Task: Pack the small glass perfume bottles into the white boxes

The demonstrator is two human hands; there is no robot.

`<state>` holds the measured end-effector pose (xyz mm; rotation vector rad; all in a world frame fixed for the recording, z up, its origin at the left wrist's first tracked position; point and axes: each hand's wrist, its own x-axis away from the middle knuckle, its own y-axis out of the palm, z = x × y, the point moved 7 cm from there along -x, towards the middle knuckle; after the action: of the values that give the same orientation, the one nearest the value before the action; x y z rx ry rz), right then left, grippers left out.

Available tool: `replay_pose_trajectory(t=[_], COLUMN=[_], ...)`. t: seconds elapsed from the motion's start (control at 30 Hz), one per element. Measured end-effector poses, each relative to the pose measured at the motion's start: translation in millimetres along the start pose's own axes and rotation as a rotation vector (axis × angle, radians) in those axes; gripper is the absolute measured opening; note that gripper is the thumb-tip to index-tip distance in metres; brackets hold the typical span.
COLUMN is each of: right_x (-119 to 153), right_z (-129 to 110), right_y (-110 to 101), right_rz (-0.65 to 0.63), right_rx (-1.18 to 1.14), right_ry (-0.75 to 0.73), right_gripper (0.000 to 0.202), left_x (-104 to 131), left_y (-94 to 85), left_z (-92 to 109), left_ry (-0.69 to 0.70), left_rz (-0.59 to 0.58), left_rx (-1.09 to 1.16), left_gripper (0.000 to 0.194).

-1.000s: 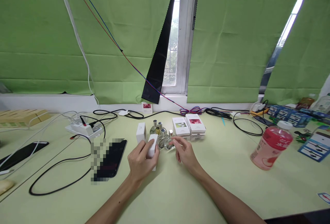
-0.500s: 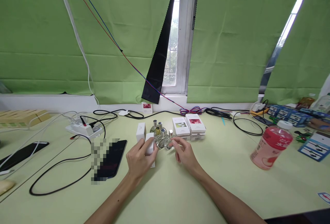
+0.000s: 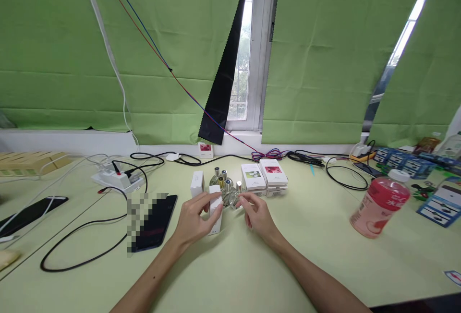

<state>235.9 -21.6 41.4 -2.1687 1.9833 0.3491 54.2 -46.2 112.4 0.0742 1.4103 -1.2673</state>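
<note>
Left hand (image 3: 193, 219) half-spread against white box (image 3: 215, 227); right hand (image 3: 258, 212) curled by bottles (image 3: 228, 186); either grip's hold unclear.

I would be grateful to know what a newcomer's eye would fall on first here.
Probably the green fabric curtains across the upper half, parted by a white-framed window near the middle. Next, the pink plastic bottle at right on the pale green table. In the centre, the left hand is at a white cardboard box, the right hand near shiny-capped clear glass bottles.
</note>
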Motion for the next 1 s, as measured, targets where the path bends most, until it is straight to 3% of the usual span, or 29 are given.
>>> replay_pose_trajectory(t=[0.3,0.47,0.6,0.83,1.0], right_x=[0,0,0,0,-1], right_z=[3,4,1,2,4], right_y=[0,0,1,2,1], right_rz=[-0.011,-0.009,-0.007,-0.010,-0.011], right_rx=[-0.002,0.004,0.006,-0.004,0.004], right_ry=[0.009,0.011,0.014,0.020,0.018], right_gripper=[0.042,0.042,0.043,0.045,0.043], left_x=[-4,-1,-2,-5,-7], left_y=[2.7,4.0,4.5,3.2,-0.8], left_z=[-14,-17,-21,-31,-31], left_ry=[-0.097,-0.132,-0.127,-0.136,-0.145], left_rz=[-0.329,-0.431,-0.368,-0.215,-0.191], left_rx=[0.062,0.106,0.060,-0.153,-0.228], left_gripper=[0.040,0.044,0.042,0.060,0.050])
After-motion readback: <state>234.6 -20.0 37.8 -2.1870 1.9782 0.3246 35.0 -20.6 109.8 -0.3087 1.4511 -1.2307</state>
